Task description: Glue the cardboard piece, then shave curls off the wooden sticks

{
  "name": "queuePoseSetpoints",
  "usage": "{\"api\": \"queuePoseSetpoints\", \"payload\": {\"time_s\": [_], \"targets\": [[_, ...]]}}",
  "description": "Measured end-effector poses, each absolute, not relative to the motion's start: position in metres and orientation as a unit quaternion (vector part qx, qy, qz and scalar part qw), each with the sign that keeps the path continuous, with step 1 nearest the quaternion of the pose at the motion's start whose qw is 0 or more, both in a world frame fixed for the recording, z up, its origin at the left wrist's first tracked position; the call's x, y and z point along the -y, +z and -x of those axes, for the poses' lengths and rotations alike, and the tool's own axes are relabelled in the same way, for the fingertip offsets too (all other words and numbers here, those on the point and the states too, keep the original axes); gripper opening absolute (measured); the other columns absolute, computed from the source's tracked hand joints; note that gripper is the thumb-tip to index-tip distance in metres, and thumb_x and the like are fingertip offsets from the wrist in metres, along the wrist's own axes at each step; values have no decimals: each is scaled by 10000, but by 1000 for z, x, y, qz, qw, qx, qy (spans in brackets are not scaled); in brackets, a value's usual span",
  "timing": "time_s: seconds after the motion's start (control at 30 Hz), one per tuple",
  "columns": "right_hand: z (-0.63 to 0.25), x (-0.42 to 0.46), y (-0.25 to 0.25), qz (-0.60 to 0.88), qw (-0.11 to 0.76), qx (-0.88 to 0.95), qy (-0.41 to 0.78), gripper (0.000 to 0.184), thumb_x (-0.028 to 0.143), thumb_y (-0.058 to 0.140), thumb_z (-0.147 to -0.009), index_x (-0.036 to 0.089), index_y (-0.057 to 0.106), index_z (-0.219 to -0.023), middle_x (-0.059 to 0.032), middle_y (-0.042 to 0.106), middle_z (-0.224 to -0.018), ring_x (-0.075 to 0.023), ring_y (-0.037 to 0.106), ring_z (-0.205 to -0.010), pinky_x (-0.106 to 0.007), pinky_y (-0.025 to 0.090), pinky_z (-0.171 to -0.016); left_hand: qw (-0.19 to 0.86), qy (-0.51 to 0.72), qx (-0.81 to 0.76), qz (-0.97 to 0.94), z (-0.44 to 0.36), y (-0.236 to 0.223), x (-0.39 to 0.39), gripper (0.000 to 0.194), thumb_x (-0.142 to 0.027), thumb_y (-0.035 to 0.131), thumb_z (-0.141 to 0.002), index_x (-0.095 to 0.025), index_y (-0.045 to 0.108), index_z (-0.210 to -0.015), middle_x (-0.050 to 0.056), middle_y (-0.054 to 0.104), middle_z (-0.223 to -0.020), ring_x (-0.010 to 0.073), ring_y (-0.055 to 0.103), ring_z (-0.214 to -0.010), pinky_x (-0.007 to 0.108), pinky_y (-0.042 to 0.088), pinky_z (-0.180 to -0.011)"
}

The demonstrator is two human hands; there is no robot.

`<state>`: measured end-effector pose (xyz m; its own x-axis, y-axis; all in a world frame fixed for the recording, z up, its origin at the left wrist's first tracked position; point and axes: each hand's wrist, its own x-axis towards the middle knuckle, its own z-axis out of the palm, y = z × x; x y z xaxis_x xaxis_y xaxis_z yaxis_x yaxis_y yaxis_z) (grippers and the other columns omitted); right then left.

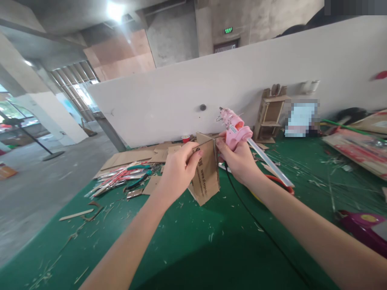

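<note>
My left hand (pixel 180 169) is closed, with thumb and fingers pinching the upper edge of a folded cardboard piece (pixel 205 177) that has dark print on it. The cardboard is held above the green table, its pointed lower corner toward me. In my right hand (pixel 240 159) is a pink hot glue gun (pixel 232 125), nozzle tipped up and to the left. A long clear glue stick (pixel 270 163) sticks out of its back, and a black cord (pixel 250 215) hangs down from it. My right fingertips touch or nearly touch the cardboard's right edge.
On the green table (pixel 181 249) lie plastic-wrapped strips (pixel 121 173), teal-handled pliers (pixel 142 179), cardboard scraps (pixel 130 159) and a wooden stick (pixel 76 214). A cardboard shelf model (pixel 272 112) stands by the white partition (pixel 169 96). A purple object (pixel 364 225) lies at right.
</note>
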<state>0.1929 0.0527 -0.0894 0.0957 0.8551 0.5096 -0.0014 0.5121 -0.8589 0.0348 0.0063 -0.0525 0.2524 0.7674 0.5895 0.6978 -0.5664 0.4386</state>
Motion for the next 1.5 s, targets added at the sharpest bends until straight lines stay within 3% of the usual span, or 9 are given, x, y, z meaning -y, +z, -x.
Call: {"api": "queuePoseSetpoints", "payload": {"time_s": [0.3,0.57,0.73,1.0,1.17,1.5], "targets": [[-189,-50,-87,351,664,554,359,310,439,589,-728,209,512,-920,2,506,-732,-111,476,-582,-253,432,-467,-6,398,-452,-798,-37,-53,-3,188,-275,417,-890,-196,542,-1007,4,596,-674,122,488,-538,251,356,-539],[-198,-28,-88,394,630,569,352,275,470,544,-764,214,503,-855,52,409,-546,-80,379,-444,-219,347,-392,-77,386,-475,-787,-43,-51,2,157,-243,424,-881,-183,548,-956,-17,543,-583,124,488,-519,247,333,-532],[-217,1,-109,456,582,612,283,290,482,488,-796,202,523,-865,60,395,-497,-88,376,-401,-228,320,-374,-79,358,-488,-792,-40,-48,5,143,-250,417,-887,-185,541,-915,-44,461,-517,108,422,-464,246,298,-489],[-234,17,-131,536,490,680,103,230,431,522,-755,211,557,-810,23,539,-560,-121,483,-463,-246,379,-440,-76,344,-497,-793,-36,-47,4,173,-265,394,-897,-191,550,-901,-35,494,-536,111,445,-487,249,301,-490],[-226,18,-124,526,491,689,90,248,456,528,-740,215,523,-680,31,490,-465,-108,433,-393,-243,333,-401,-78,350,-490,-795,-36,-48,4,171,-257,395,-896,-190,551,-880,-36,486,-524,108,439,-477,248,302,-484],[-218,15,-128,536,508,669,85,246,451,541,-751,218,484,-696,34,524,-531,-108,467,-447,-228,349,-458,-86,366,-487,-788,-39,-49,5,165,-243,400,-891,-179,552,-900,-21,535,-574,118,476,-512,249,335,-514]]}}
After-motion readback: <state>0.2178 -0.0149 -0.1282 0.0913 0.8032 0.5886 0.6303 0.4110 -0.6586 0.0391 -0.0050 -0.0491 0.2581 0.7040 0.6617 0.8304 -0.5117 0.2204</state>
